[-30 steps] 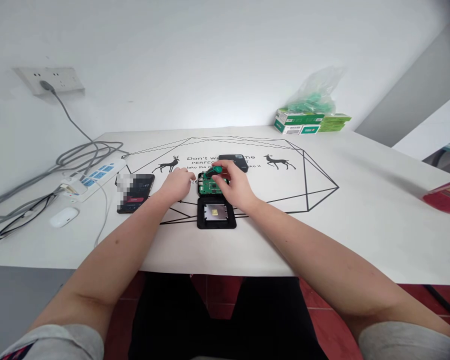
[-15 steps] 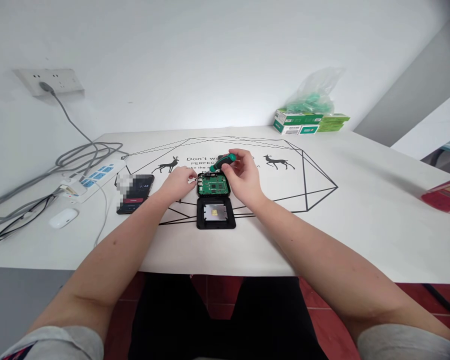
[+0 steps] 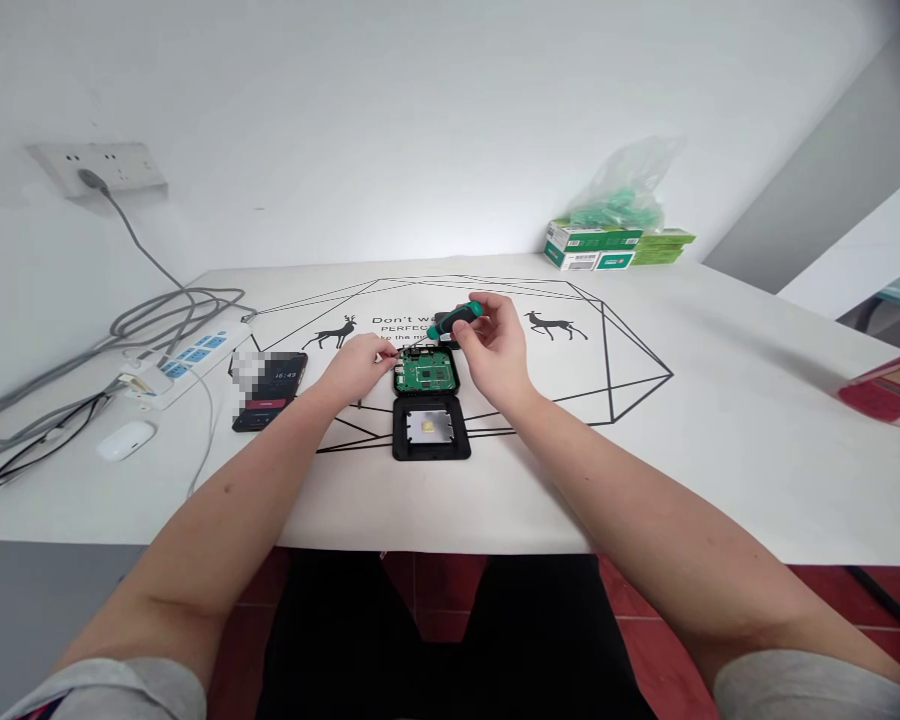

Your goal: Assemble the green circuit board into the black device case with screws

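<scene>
arms: both mine bare from the short sleeves down | sleeves: light grey, cut above the elbow, a bit of red and dark print at the left one's edge | left hand (image 3: 356, 365): no ring or watch | right hand (image 3: 495, 350): likewise bare | lap: black trousers

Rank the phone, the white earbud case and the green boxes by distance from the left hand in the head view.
From the left hand:
1. Phone, just to its left.
2. Earbud case, farther left, near the table's front edge.
3. Green boxes, far right, by the wall.
</scene>
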A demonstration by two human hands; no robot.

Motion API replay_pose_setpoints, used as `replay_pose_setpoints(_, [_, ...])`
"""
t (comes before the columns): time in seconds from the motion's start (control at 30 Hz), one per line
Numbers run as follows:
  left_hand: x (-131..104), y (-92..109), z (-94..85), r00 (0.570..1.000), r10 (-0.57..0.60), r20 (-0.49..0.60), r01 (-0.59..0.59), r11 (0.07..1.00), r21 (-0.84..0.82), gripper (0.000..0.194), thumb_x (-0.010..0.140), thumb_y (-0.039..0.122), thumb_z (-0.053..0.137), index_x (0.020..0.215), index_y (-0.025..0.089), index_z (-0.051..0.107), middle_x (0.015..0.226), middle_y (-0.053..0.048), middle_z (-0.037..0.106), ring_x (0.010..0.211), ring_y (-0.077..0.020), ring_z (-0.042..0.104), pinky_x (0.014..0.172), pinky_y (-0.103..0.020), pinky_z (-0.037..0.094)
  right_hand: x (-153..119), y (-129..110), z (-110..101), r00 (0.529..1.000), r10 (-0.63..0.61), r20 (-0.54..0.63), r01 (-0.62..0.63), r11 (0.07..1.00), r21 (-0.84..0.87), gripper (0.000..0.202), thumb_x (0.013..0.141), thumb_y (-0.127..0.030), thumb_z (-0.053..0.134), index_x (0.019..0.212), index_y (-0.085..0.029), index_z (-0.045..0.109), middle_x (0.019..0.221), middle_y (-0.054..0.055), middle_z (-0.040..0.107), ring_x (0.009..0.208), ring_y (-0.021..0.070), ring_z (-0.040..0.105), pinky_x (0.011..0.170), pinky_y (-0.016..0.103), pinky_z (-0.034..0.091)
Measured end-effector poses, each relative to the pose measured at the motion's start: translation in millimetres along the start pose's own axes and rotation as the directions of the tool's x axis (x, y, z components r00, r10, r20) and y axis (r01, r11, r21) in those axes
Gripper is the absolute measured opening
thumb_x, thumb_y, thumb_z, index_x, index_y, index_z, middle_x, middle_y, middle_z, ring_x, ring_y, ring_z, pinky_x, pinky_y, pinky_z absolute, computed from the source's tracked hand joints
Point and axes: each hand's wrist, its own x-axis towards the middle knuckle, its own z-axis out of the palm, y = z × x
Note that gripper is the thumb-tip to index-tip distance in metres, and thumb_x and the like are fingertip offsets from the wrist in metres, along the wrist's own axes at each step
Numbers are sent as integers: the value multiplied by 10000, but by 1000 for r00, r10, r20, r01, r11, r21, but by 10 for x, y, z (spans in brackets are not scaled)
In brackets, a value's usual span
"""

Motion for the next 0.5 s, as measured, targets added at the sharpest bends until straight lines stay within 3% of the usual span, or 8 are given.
replay_pose_setpoints(0.5, [4, -29, 34, 995, 85, 43, -87, 994, 66, 298, 1037, 368, 578, 1008, 221, 836, 1062, -81, 782, 1040, -275, 705, 940, -397, 536, 19, 11, -44, 1000, -12, 5, 12, 999, -37, 373, 942, -449, 720, 1254, -313, 566, 1101, 20, 644, 837, 161, 651, 808, 404, 672])
